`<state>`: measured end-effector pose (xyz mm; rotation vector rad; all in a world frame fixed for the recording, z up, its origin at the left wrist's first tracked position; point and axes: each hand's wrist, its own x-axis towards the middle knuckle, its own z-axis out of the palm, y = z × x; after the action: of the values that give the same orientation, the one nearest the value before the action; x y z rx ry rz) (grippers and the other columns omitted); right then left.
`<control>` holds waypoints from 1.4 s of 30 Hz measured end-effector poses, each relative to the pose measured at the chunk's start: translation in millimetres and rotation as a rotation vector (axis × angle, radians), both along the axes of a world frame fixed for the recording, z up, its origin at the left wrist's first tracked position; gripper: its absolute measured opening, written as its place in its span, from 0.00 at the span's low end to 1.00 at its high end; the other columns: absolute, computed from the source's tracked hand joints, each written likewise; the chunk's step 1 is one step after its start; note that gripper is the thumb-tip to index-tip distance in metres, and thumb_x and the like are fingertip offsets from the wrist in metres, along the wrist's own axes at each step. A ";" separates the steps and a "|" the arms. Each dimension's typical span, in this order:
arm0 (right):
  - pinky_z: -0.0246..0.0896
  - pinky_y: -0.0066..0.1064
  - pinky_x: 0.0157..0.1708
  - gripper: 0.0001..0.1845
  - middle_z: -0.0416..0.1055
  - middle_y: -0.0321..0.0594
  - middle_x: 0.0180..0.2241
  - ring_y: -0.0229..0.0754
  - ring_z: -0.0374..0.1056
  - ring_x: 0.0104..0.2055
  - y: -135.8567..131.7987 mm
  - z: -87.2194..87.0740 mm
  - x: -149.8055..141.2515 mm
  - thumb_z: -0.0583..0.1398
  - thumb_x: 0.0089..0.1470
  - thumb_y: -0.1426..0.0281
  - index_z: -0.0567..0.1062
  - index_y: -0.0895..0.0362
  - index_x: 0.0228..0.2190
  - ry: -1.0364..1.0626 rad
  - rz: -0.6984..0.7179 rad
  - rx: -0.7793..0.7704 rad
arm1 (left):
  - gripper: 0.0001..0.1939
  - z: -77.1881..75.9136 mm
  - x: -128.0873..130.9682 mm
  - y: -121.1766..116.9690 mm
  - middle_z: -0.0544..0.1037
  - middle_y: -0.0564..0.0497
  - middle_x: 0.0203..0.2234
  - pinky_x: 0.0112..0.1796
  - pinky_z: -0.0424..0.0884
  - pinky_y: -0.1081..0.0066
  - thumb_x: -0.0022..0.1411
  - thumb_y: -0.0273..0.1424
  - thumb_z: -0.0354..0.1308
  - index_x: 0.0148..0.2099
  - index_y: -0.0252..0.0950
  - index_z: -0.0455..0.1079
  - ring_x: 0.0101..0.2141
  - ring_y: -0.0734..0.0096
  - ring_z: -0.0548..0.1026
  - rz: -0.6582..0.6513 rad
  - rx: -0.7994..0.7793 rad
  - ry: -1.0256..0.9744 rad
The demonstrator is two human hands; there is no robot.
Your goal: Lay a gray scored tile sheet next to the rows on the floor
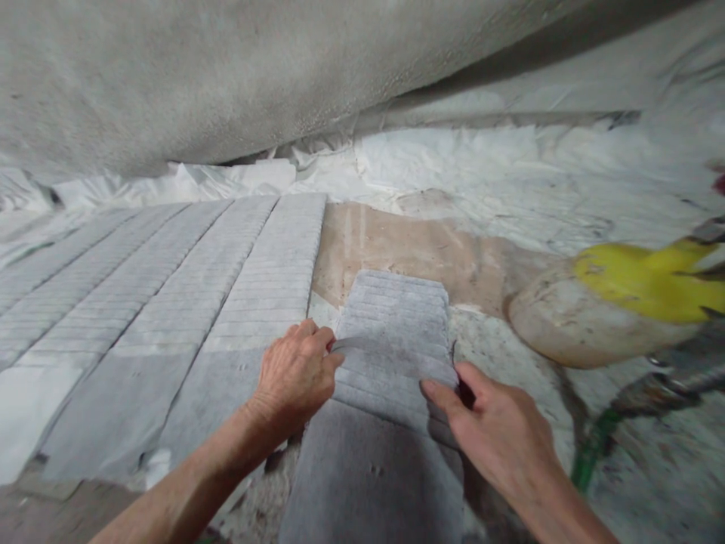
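Observation:
A row of thin grey stone tiles (396,332) stands packed edge-up in a strip in front of me. One grey tile (390,353) is tilted out of that row. My left hand (297,374) pinches its left end with closed fingers. On the right end my right hand (492,427) grips the same tile, thumb on top. A smooth grey slab (368,476) lies below the row, between my forearms.
Several long strips of the same stacked tiles (186,287) fill the left side. White plastic sheeting (510,174) covers the floor behind. A dirty yellow and white tub (612,310) and a green hose (589,453) sit at right. A grey concrete wall (226,75) rises ahead.

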<state>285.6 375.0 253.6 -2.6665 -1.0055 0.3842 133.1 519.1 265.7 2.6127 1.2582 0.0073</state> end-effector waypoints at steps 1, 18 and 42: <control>0.44 0.31 0.20 0.13 0.61 0.31 0.17 0.47 0.62 0.23 -1.7 -1.3 -1.3 0.58 0.49 0.61 0.64 0.54 0.20 0.018 -0.018 0.016 | 0.09 -0.5 -0.1 -0.6 0.68 0.50 0.33 0.35 0.63 0.64 0.61 0.34 0.46 0.34 0.37 0.65 0.40 0.60 0.69 -0.001 0.001 0.013; 0.40 0.29 0.20 0.21 0.58 0.28 0.16 0.45 0.61 0.23 6.6 -5.2 -1.5 0.67 0.55 0.73 0.63 0.55 0.18 0.020 -0.023 -0.025 | 0.08 -1.2 13.9 10.7 0.73 0.43 0.31 0.31 0.57 0.65 0.54 0.30 0.45 0.25 0.35 0.61 0.36 0.55 0.73 0.005 -0.059 0.137; 0.52 0.38 0.25 0.15 0.66 0.44 0.30 0.55 0.64 0.33 -8.6 -12.3 -11.1 0.47 0.55 0.65 0.69 0.60 0.36 -0.528 0.237 0.470 | 0.21 -73.4 -67.0 -118.1 0.69 0.50 0.52 0.52 0.63 0.68 0.59 0.25 0.49 0.56 0.37 0.61 0.56 0.67 0.62 -0.315 0.490 -0.326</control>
<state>274.5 366.4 241.3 -2.2554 -1.3588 -0.4899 66.1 401.0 192.3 3.0151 0.7982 0.7381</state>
